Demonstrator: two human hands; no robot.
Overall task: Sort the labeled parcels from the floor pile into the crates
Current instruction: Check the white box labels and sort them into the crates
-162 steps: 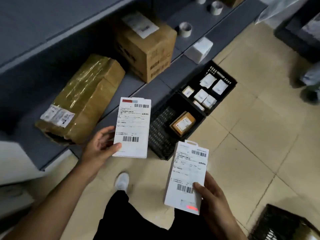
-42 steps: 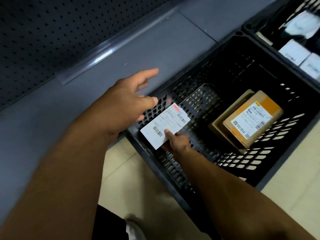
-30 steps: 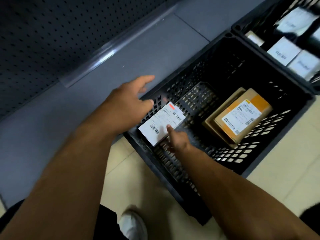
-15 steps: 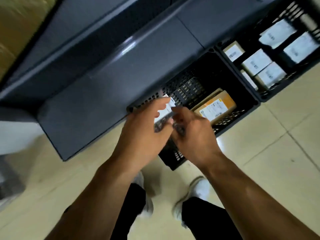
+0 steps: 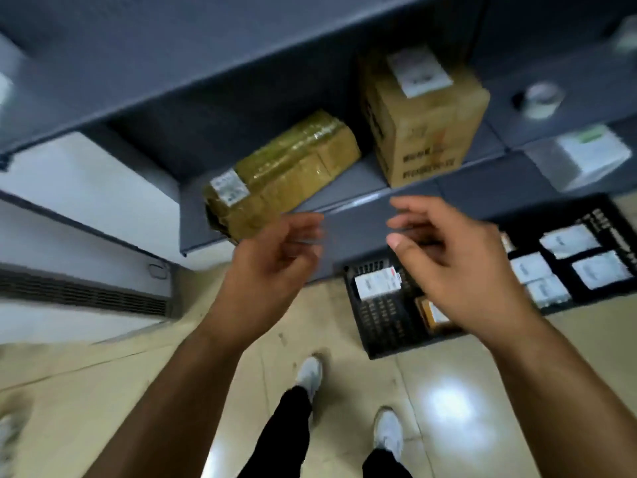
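Observation:
My left hand (image 5: pixel 275 257) and my right hand (image 5: pixel 455 263) are both raised in front of the shelf, fingers loosely spread, holding nothing. Below my right hand a black crate (image 5: pixel 382 326) stands on the floor. A white labeled parcel (image 5: pixel 377 282) lies in its near-left corner, and a brown and orange parcel (image 5: pixel 431 313) shows partly under my right hand. A second black crate (image 5: pixel 617 215) to the right holds several white labeled parcels (image 5: pixel 568 241).
A grey shelf (image 5: pixel 362 198) runs across the view. On it sit a tape-wrapped brown package (image 5: pixel 282 170), an upright cardboard box (image 5: pixel 424 122), a tape roll (image 5: pixel 543 100) and a white box (image 5: pixel 589 155). My feet stand on beige floor tiles (image 5: pixel 448 401).
I put the two white parcels down: one lies in the near crate, the other I no longer see. Both hands have lifted away bare. My head has risen, showing the shelf again.

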